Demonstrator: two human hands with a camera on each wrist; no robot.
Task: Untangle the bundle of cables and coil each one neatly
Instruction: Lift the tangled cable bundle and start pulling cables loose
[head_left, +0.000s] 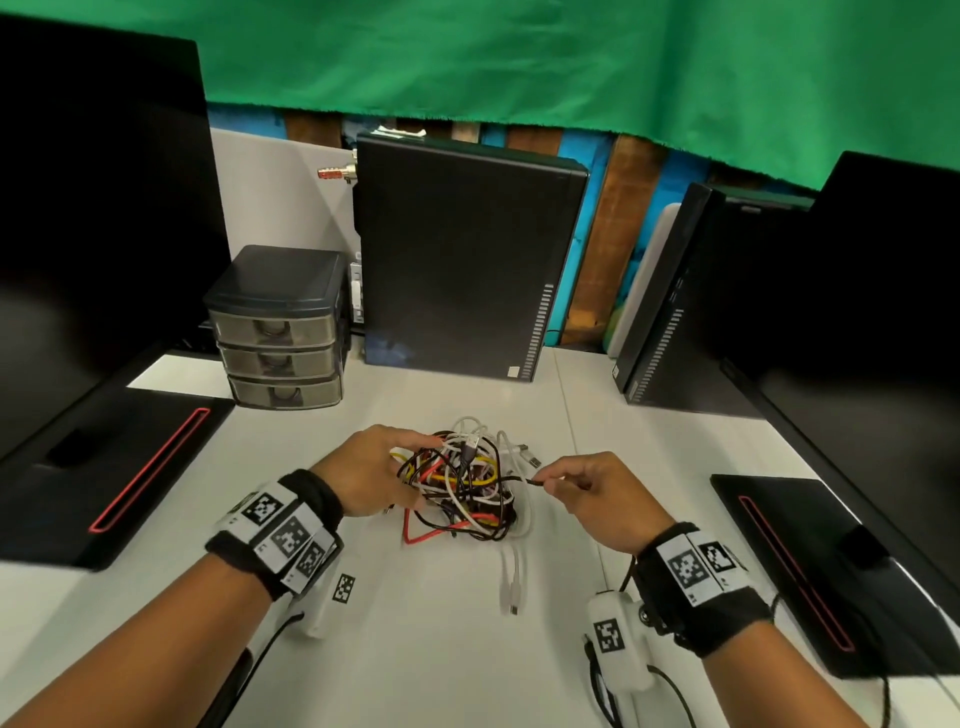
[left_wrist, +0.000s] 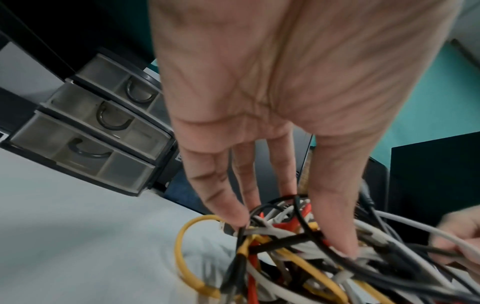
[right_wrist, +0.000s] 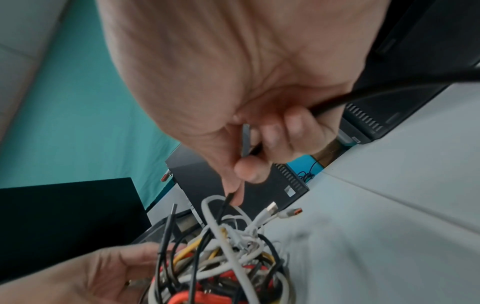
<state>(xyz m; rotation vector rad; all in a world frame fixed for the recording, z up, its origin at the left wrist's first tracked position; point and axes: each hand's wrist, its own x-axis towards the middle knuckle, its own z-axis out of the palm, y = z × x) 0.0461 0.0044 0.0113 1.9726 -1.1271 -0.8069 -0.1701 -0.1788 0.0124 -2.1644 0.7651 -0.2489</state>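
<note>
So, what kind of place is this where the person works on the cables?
Probably an office or computer-lab desk. A black desktop computer stands at the back of the white desk. A dark monitor stands at the left, and a small drawer unit sits beside the computer.

Three-drawer organiser beside upright black computer case; green cloth behind

Left hand holds the cable bundle — right hand pinches 1 black cable.
</note>
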